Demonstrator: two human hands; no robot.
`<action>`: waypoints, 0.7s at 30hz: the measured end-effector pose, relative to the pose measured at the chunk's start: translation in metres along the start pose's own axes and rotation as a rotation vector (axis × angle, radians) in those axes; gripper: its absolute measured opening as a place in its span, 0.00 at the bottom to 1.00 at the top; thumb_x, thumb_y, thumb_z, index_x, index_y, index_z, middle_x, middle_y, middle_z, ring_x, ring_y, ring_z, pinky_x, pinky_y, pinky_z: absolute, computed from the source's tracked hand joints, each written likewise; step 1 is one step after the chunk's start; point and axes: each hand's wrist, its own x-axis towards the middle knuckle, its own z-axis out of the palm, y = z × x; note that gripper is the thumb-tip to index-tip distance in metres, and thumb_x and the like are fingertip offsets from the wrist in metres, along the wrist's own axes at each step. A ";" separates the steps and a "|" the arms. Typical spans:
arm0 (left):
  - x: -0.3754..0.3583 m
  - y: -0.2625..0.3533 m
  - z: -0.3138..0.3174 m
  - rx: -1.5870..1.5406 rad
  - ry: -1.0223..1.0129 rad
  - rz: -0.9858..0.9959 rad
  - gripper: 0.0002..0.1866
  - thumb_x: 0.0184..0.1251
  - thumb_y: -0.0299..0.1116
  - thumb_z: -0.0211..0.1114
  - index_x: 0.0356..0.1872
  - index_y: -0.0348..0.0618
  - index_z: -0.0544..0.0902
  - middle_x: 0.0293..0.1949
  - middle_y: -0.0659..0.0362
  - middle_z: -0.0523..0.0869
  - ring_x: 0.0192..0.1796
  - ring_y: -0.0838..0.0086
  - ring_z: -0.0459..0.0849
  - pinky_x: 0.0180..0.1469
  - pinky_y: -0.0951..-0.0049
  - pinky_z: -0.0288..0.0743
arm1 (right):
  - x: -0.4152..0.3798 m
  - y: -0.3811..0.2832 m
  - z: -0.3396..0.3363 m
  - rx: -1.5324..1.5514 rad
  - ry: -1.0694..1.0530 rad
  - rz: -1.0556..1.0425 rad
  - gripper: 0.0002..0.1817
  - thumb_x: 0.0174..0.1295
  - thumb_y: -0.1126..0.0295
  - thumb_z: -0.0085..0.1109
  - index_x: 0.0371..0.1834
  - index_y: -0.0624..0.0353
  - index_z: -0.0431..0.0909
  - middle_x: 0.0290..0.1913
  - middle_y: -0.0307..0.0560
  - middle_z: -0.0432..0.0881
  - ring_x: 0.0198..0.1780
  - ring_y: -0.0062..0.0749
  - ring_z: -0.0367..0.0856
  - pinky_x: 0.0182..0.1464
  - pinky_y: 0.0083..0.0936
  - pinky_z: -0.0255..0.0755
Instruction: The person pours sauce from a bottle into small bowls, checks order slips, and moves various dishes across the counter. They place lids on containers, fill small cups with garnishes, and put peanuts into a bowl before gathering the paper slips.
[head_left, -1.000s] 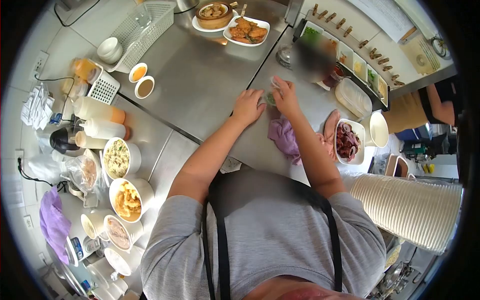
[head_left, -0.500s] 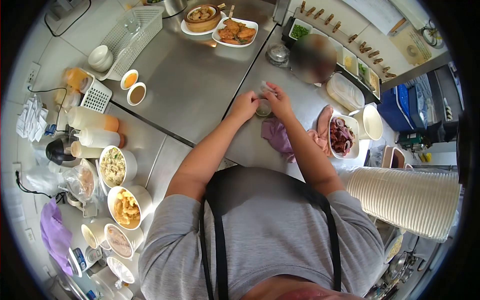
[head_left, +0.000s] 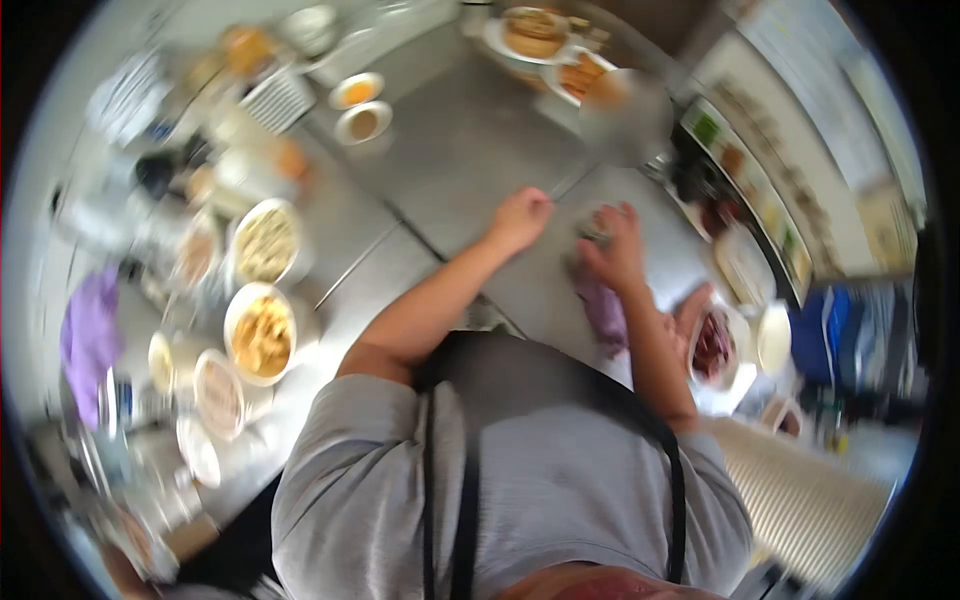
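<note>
**Two hands at a small cup on the steel counter**

Both forearms reach forward over the steel counter (head_left: 450,150). The left hand (head_left: 520,218) is curled into a loose fist, fingers drawn together, knuckles down on or just above the metal; blur hides whether it pinches anything. The right hand (head_left: 612,248) lies just to the right of it, fingers bent and spread over a small cup (head_left: 592,224), which shows only as a dark smudge at the fingertips. Whether the fingers grip the cup or merely cover it cannot be told.

Below the cup, under the right wrist, lies a purple cloth (head_left: 603,310). Further right of the cup a white dish (head_left: 716,345) holds dark red slices. Well to the left of the cup stand white tubs: one (head_left: 262,335) with yellow fried pieces, one (head_left: 266,243) with a pale mix. Beyond the cup, two small sauce bowls (head_left: 360,105) hold orange and brown liquid.

The whole view is motion-blurred; the counter's far-left items and the cup's contents are unreadable.
</note>
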 end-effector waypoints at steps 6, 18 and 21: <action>-0.063 0.047 -0.074 -0.136 0.041 -0.036 0.09 0.55 0.32 0.56 0.34 0.38 0.75 0.24 0.61 0.77 0.27 0.79 0.74 0.30 0.78 0.69 | 0.037 -0.028 0.005 -0.181 -0.026 -0.031 0.28 0.40 0.61 0.60 0.48 0.55 0.66 0.50 0.56 0.66 0.51 0.52 0.64 0.48 0.41 0.63; -0.187 0.088 -0.257 -0.015 0.398 -0.016 0.07 0.56 0.29 0.56 0.34 0.39 0.73 0.24 0.64 0.74 0.27 0.83 0.71 0.31 0.81 0.67 | 0.090 -0.130 0.057 -0.218 -0.129 -0.193 0.20 0.42 0.67 0.58 0.42 0.48 0.70 0.47 0.45 0.67 0.48 0.44 0.66 0.47 0.38 0.62; -0.204 0.081 -0.326 0.006 0.500 -0.025 0.06 0.56 0.29 0.56 0.32 0.38 0.74 0.23 0.63 0.75 0.27 0.83 0.71 0.30 0.80 0.67 | 0.098 -0.169 0.095 -0.268 -0.201 -0.219 0.21 0.42 0.66 0.59 0.43 0.48 0.70 0.48 0.44 0.67 0.49 0.43 0.65 0.47 0.38 0.62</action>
